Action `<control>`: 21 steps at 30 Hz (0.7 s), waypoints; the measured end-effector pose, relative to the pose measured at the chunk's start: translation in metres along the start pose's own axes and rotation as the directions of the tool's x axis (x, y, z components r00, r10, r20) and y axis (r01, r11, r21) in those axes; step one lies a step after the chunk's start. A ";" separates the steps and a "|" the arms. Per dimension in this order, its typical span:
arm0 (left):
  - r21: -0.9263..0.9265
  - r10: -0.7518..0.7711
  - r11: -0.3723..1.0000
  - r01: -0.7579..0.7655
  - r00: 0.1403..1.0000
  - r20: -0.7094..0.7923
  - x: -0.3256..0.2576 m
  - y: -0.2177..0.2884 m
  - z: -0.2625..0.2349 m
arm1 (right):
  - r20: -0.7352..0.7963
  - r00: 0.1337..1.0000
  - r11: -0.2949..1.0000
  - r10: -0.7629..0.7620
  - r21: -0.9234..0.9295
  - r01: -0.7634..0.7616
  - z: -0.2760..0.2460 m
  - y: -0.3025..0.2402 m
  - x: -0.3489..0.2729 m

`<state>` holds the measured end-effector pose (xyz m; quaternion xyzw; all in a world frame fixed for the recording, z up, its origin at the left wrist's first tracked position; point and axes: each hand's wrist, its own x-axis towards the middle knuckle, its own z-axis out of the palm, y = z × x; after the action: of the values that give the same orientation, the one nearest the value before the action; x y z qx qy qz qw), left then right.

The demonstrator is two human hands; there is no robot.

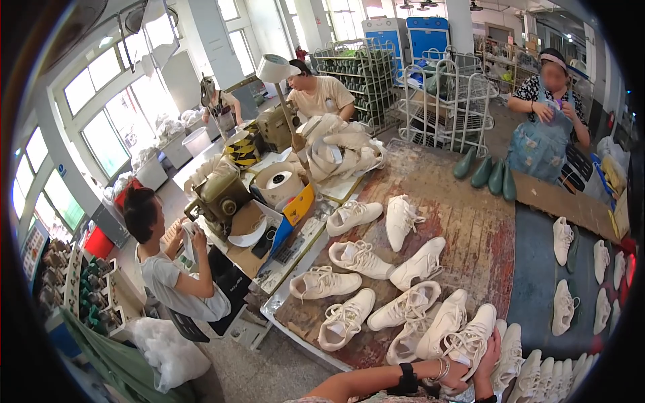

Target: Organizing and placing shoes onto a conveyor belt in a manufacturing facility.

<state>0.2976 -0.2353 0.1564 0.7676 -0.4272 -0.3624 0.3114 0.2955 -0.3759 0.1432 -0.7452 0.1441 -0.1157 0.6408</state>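
At the lower right, my two hands are closed around a cream lace-up sneaker. My left hand, with bracelets at its wrist, is at the heel end, its fingers mostly hidden. My right hand wraps the shoe's right side. Against its left side rests another cream sneaker, touching others on the worn wooden table. More cream sneakers lie loosely over the tabletop, among them one near the far side. Just right of my hands stands a further sneaker in a row.
A dark conveyor belt with several sneakers runs along the right. Green shoe lasts stand at the table's far edge. Sewing machines and a tape roll occupy the left bench. One person sits left; others work farther off. Wire racks stand behind.
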 end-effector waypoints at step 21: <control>-0.168 -0.081 0.984 0.053 0.983 -0.167 -0.006 0.012 -0.021 | 0.072 0.992 0.973 -0.099 -0.203 0.112 0.005 -0.012 0.001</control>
<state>0.3080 -0.2315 0.1790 0.7821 -0.3411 -0.3382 0.3969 0.2990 -0.3697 0.1540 -0.8176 0.0959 -0.1111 0.5568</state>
